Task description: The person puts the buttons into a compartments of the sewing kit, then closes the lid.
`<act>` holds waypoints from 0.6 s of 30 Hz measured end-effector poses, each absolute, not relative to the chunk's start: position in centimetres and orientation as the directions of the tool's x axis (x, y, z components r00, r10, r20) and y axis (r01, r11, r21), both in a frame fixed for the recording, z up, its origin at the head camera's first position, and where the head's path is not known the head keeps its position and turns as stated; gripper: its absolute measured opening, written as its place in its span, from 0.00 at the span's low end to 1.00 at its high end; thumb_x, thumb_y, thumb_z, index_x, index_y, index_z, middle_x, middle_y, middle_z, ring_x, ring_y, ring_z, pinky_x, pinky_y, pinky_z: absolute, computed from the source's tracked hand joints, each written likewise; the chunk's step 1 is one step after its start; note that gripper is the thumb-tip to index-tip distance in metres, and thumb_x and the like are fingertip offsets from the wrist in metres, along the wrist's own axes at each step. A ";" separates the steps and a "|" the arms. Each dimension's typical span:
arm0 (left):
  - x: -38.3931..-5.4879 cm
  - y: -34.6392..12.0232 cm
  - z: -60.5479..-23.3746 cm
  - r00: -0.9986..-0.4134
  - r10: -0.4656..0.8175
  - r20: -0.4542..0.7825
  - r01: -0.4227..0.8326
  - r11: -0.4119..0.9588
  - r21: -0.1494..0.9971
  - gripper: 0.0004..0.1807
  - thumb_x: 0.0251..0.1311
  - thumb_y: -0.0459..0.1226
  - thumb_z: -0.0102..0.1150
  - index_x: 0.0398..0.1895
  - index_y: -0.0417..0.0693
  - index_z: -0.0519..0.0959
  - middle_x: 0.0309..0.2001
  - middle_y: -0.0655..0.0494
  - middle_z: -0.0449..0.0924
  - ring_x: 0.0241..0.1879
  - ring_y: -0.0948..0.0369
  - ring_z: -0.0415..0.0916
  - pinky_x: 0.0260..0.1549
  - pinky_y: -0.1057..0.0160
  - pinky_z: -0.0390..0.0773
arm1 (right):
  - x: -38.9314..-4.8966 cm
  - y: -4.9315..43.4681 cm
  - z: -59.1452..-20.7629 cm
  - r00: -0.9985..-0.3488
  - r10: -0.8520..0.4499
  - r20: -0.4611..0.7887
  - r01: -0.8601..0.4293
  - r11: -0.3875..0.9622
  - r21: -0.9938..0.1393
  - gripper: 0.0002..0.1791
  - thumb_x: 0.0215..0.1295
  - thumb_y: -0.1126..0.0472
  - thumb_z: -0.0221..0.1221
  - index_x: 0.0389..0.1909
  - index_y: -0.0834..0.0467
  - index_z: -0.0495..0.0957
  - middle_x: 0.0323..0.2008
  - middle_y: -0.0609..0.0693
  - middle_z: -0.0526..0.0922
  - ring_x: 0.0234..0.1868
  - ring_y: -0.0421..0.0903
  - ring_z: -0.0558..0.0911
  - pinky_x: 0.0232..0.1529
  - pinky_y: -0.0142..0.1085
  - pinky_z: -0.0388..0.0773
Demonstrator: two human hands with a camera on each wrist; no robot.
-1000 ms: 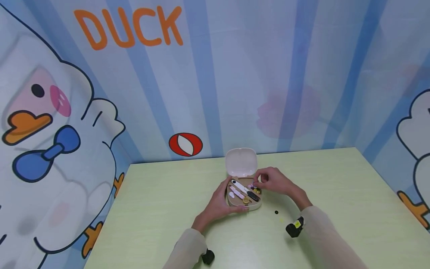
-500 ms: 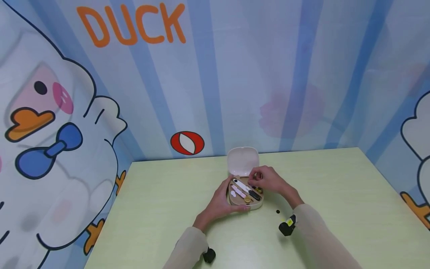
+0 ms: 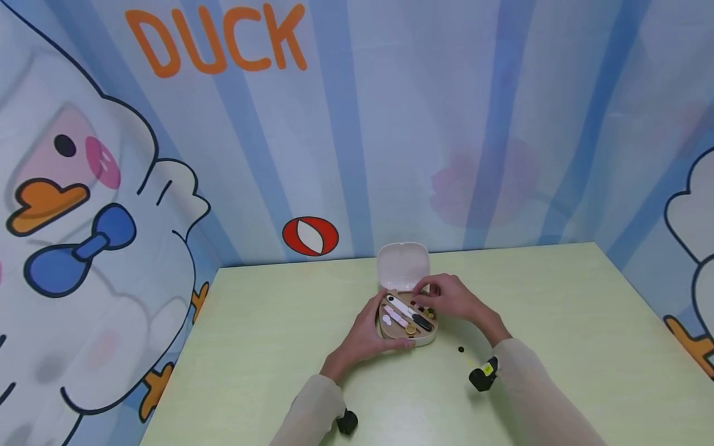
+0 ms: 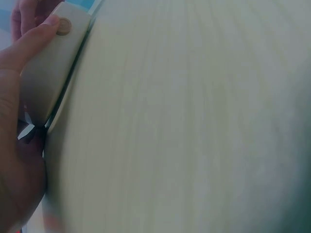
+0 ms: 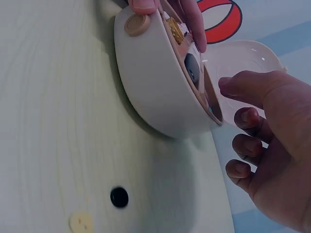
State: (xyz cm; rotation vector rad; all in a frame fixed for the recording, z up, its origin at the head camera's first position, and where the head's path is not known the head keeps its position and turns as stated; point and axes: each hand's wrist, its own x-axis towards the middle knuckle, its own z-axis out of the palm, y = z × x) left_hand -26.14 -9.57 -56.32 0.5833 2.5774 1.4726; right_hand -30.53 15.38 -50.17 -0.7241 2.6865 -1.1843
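Observation:
A cream sewing box (image 3: 426, 340) stands on the table, its pale lid (image 3: 403, 266) raised. My left hand (image 3: 362, 334) grips its left side, thumb along the front by the round clasp (image 4: 63, 26). Inside lie a white and black tool (image 3: 409, 313), a pink pen-like tool (image 3: 395, 316), a gold round piece (image 3: 411, 329) and small buttons (image 3: 428, 313) at the right. My right hand (image 3: 449, 296) hovers over the right compartment, thumb and forefinger slightly apart. In the right wrist view its other fingers (image 5: 248, 145) curl loosely. Nothing shows between them; the forefinger is hidden there.
A black button (image 5: 119, 197) and a pale yellow button (image 5: 81, 222) lie on the table right of the box. Black wrist cameras (image 3: 483, 375) hang beneath both sleeves. Behind the table (image 3: 268, 322) rises a blue curtain (image 3: 390, 124) with duck prints.
My right hand has moved left, farther over the box's right compartment, then lifted slightly. Small dark red pieces show beneath its fingertips now. The left hand keeps its grip on the box.

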 end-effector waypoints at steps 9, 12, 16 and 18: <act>-26.2 -9.6 -56.5 -0.922 0.378 0.077 0.262 0.467 0.845 0.68 0.47 0.59 0.81 0.85 0.63 0.45 0.81 0.56 0.53 0.79 0.53 0.53 0.73 0.41 0.60 | -29.2 19.1 -50.1 -0.857 -0.499 0.132 -0.440 0.573 -0.691 0.12 0.67 0.61 0.70 0.50 0.59 0.85 0.21 0.42 0.71 0.22 0.40 0.68 0.24 0.32 0.65; -26.2 -9.5 -56.6 -0.924 0.376 0.077 0.262 0.472 0.842 0.68 0.47 0.60 0.81 0.85 0.64 0.45 0.82 0.57 0.53 0.79 0.53 0.52 0.73 0.41 0.60 | -28.5 20.5 -50.3 -0.853 -0.507 0.124 -0.444 0.577 -0.685 0.13 0.67 0.61 0.70 0.50 0.59 0.84 0.21 0.42 0.71 0.22 0.39 0.68 0.25 0.32 0.66; -26.3 -9.5 -56.6 -0.924 0.374 0.079 0.262 0.469 0.843 0.68 0.47 0.60 0.81 0.85 0.65 0.45 0.82 0.57 0.52 0.79 0.52 0.52 0.73 0.40 0.60 | -27.7 22.0 -50.6 -0.838 -0.534 0.115 -0.451 0.558 -0.696 0.15 0.66 0.60 0.71 0.51 0.60 0.85 0.21 0.41 0.71 0.23 0.38 0.67 0.25 0.32 0.66; -26.3 -9.5 -56.7 -0.924 0.374 0.079 0.261 0.466 0.846 0.68 0.47 0.60 0.81 0.85 0.65 0.45 0.82 0.57 0.52 0.79 0.52 0.52 0.73 0.40 0.60 | -27.2 22.5 -50.7 -0.825 -0.554 0.111 -0.460 0.545 -0.701 0.15 0.67 0.59 0.71 0.51 0.60 0.85 0.21 0.40 0.70 0.23 0.37 0.67 0.25 0.31 0.65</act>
